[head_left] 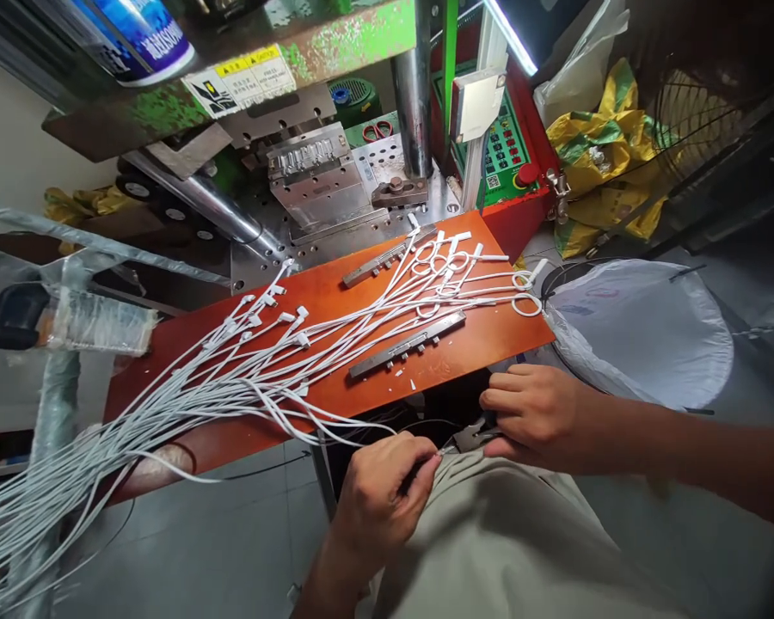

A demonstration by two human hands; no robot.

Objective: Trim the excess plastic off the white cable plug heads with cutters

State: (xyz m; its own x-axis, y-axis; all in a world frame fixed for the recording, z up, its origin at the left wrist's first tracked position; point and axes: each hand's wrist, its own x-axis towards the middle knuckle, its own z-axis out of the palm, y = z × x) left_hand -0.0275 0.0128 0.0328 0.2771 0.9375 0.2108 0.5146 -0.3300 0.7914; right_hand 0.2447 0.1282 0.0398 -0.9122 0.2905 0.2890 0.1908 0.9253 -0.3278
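Note:
My left hand (390,486) is closed in a pinch above my lap, and a white cable (354,423) runs from the bundle towards it. What sits at its fingertips is small and mostly hidden. My right hand (535,408) is wrapped round dark handles of what looks like a pair of nippers (469,437). The metal jaws point left and lie close to the left fingertips. On the orange board (232,438) beyond my hands lies a fan of white cables (187,400) with moulded plugs and ring-shaped ends. Two steel mould strips (408,346) rest among them.
A green press with a steel mould block (310,163) stands behind the board. Beside it is a red control box (522,185) with buttons. A white-lined bin (645,327) stands at the right. Small white scraps lie near the board's front edge. A plastic-wrapped frame (70,344) is at the left.

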